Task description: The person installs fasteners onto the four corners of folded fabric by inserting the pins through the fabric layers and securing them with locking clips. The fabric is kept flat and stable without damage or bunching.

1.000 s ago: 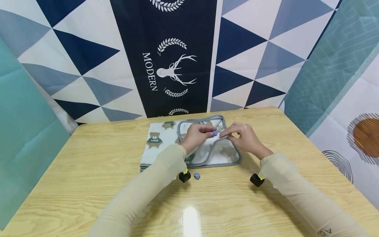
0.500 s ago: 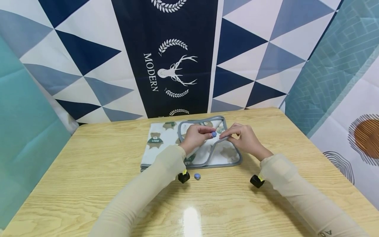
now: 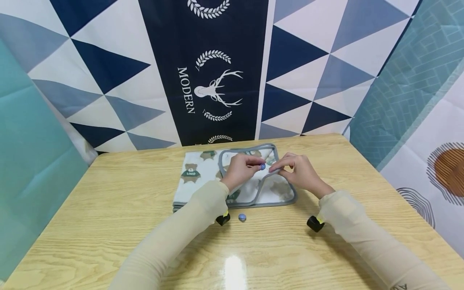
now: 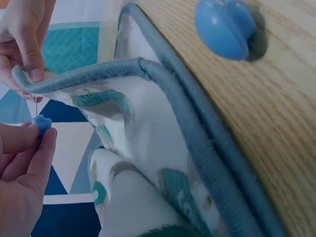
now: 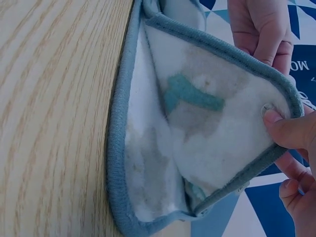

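A folded white blanket (image 3: 197, 190) with bear prints and grey-blue piping lies at the table's far side. My left hand (image 3: 240, 170) pinches a small blue pin (image 4: 42, 123) between thumb and fingers; its thin needle points up at the blanket's raised corner in the left wrist view. My right hand (image 3: 301, 172) grips that corner by its piped edge, thumb on the cloth beside a small clear round piece (image 5: 267, 108). Close to the blanket's front edge, a second blue piece (image 3: 242, 217), rounded like a mushroom cap, lies on the table.
The wooden table (image 3: 108, 225) reaches toward me in front of the blanket. A patterned cloth backdrop (image 3: 217, 72) stands right behind the table's far edge, with more hangings at both sides. Black wrist cameras (image 3: 315, 224) hang under both sleeves.
Both hands keep their hold near the blanket's corner. The blue pin shifts only slightly between the fingers. The whole head view has drifted a little downward and right.
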### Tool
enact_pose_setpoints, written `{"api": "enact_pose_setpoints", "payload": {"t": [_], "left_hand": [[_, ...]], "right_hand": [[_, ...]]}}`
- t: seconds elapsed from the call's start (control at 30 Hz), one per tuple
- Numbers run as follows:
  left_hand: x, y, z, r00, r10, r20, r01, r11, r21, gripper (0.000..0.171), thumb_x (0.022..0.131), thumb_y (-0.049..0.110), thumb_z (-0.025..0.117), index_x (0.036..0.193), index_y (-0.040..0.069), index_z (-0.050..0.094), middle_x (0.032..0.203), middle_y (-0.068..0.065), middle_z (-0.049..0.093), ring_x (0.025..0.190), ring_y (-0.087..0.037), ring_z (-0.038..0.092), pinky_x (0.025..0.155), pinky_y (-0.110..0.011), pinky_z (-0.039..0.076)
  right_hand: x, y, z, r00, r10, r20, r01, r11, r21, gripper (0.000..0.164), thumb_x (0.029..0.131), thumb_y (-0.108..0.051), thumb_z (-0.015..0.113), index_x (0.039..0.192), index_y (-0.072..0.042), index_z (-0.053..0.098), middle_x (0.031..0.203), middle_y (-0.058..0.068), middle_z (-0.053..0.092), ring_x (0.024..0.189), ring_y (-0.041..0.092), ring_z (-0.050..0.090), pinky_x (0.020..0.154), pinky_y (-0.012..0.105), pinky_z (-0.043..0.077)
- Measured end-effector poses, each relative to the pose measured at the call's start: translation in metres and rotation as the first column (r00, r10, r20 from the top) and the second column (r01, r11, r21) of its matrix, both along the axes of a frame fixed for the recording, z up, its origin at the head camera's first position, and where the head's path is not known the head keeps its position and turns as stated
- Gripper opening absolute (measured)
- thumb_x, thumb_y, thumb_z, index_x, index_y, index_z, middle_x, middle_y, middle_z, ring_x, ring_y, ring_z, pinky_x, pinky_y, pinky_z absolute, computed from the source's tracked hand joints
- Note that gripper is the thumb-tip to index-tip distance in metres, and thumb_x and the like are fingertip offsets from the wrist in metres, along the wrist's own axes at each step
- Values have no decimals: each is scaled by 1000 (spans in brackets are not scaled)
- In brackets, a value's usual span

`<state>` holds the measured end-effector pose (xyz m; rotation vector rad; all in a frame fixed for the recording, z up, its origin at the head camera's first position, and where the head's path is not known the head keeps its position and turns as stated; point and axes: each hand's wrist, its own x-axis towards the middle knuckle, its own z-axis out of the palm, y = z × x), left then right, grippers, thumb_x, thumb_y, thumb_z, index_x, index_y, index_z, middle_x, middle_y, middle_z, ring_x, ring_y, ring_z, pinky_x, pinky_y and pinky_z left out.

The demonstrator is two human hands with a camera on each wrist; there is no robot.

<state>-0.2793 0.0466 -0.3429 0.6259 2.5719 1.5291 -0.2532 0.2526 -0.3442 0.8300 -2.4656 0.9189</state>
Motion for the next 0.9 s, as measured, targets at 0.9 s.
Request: {"api": "enact_pose_setpoints", "payload": {"t": [0.9], "left_hand": [[18, 4, 6, 956, 72, -286, -55, 996, 67, 18, 92, 15, 65, 103, 5, 74, 100, -8, 76, 93, -17, 71, 73, -15, 55]], "right_hand": [[2, 0, 1, 998, -68, -5, 68, 998, -19, 21, 75, 4, 76, 84, -15, 79, 79, 0, 75, 69, 1, 51, 60, 23, 40]]}}
